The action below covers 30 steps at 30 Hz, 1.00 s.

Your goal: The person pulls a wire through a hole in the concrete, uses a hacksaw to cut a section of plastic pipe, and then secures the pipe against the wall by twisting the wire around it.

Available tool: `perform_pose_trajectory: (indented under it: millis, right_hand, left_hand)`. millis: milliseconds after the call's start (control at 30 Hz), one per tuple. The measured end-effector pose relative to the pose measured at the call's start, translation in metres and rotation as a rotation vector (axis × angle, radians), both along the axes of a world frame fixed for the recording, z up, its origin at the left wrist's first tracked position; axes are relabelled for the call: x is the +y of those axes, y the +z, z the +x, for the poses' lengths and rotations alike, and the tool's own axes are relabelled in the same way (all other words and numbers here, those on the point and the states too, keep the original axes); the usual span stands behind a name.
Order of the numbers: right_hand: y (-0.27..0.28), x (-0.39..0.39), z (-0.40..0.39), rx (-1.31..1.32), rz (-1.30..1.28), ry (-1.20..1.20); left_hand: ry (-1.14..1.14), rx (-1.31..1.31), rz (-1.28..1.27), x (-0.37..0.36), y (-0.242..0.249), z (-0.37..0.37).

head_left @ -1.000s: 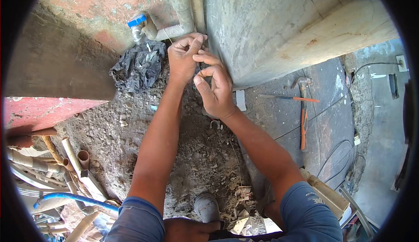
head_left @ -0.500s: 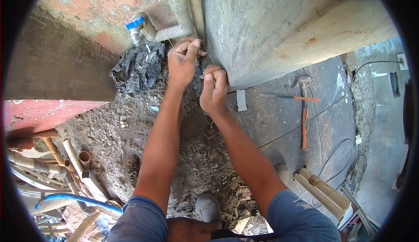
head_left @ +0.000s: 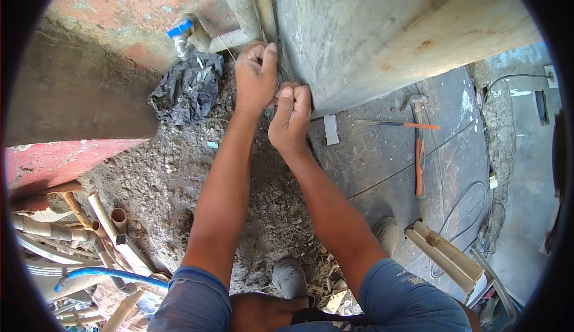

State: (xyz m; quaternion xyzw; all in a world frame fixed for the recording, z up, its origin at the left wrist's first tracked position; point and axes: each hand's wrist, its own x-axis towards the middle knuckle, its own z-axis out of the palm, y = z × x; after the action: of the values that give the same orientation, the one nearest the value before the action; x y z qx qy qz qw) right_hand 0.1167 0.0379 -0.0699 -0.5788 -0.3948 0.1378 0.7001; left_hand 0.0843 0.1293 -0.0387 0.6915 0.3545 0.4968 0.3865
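Note:
My left hand (head_left: pixel 256 79) is closed in a pinch, thumb against curled fingers, in front of the pipes by the wall corner. A thin light wire (head_left: pixel 226 47) sticks out from its left side. Just below and to the right, my right hand (head_left: pixel 290 116) is also closed, its fingers touching or nearly touching the heel of the left; what it grips is hidden. Left of the hands lies a crumpled black plastic bag (head_left: pixel 190 90), under a tap with a blue handle (head_left: pixel 180 29). Behind the left hand stands a grey-beige pipe (head_left: pixel 242 6).
On the grey floor slab lie a hammer (head_left: pixel 419 152), a rod with an orange handle (head_left: pixel 412 125) and a white strip (head_left: pixel 331 130). A concrete block (head_left: pixel 359 45) borders my right hand. Pipes and wood pieces (head_left: pixel 119 218) are piled at lower left; a metal channel (head_left: pixel 445 257) lies lower right.
My hands have drawn closer together, the right one moving slightly up and left, the left slightly right. The thin wire now shows more clearly left of my left hand.

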Motion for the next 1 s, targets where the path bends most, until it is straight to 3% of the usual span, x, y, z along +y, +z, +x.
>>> perform_pose_trajectory:
  millis: [100,133,167,300,367,433,500,600,800,900,1000]
  right_hand:
    - [0.006,0.011,0.001,-0.030,-0.030,-0.035]
    - [0.005,0.022,0.007,-0.084,0.029,0.021]
    - [0.003,0.025,0.007,-0.127,0.080,0.075]
    - [0.003,0.008,0.011,-0.052,0.003,0.044]
    - [-0.005,-0.013,0.008,0.000,-0.020,0.083]
    - [-0.003,-0.012,0.008,0.050,-0.027,0.135]
    - [-0.003,-0.001,0.014,-0.125,-0.114,0.144]
    - [0.001,0.033,0.021,-0.096,-0.023,0.098]
    - [0.001,-0.015,0.008,0.002,-0.016,0.107]
    - [0.005,0.001,0.015,-0.209,-0.066,0.084]
    - [0.001,0.034,0.025,-0.189,-0.035,0.099]
  left_hand:
    - [0.043,0.038,-0.051,-0.013,-0.001,-0.010]
    - [0.001,-0.147,-0.215,-0.014,-0.009,-0.015]
    - [0.000,-0.141,-0.219,-0.018,-0.015,-0.018]
    - [-0.052,-0.132,-0.187,-0.016,-0.006,-0.017]
    - [-0.021,0.044,-0.208,0.004,-0.002,-0.006]
    - [0.053,-0.017,0.148,0.003,-0.006,0.004]
    - [-0.009,0.074,-0.152,-0.009,-0.001,-0.011]
    - [0.025,-0.118,-0.026,-0.042,-0.009,-0.026]
    - [0.002,0.069,-0.050,-0.001,0.002,-0.008]
    - [0.036,-0.047,-0.122,-0.018,-0.002,-0.012]
    - [0.050,0.067,-0.038,-0.035,0.001,-0.026]
